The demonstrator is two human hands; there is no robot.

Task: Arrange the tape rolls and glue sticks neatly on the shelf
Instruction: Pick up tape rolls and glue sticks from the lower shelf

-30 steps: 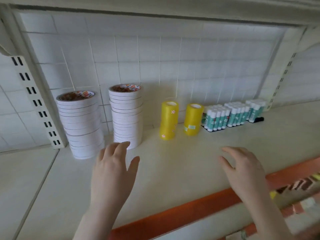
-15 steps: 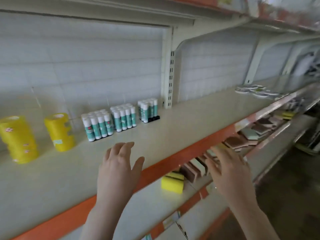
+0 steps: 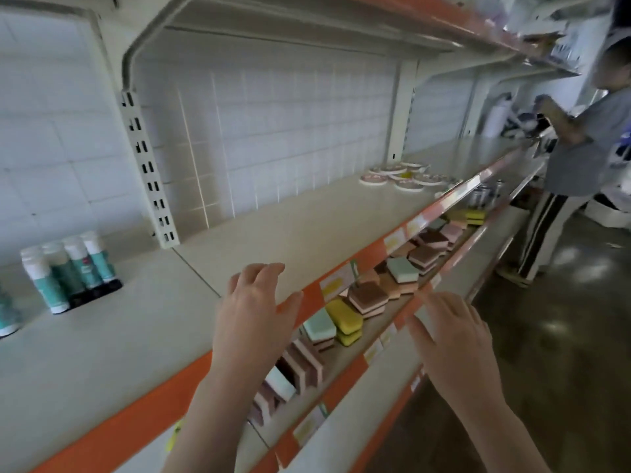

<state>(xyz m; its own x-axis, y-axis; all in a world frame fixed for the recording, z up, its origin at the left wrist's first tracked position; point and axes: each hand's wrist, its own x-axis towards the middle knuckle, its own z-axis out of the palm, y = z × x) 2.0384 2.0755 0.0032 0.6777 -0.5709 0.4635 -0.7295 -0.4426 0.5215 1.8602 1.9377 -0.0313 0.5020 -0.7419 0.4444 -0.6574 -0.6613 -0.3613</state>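
White-capped teal glue sticks (image 3: 70,269) stand in a block at the far left of the cream shelf (image 3: 273,230). Several flat white tape rolls (image 3: 404,177) lie scattered far along the same shelf to the right. My left hand (image 3: 254,312) hovers with loose fingers over the shelf's orange front edge, holding nothing. Lower and to the right, my right hand (image 3: 454,339) hangs empty in front of the lower shelves, fingers spread. The stacked tape rolls are out of view.
Coloured sponges (image 3: 365,298) fill the shelf below. A slotted upright (image 3: 150,172) divides the shelf bays. Another person (image 3: 573,158) stands at the far right by the shelving, on the dark floor (image 3: 563,336).
The view has swung right along the shelf; the stacked tape rolls left the frame and the scattered rolls and a person came in. Both hands stay raised and empty.
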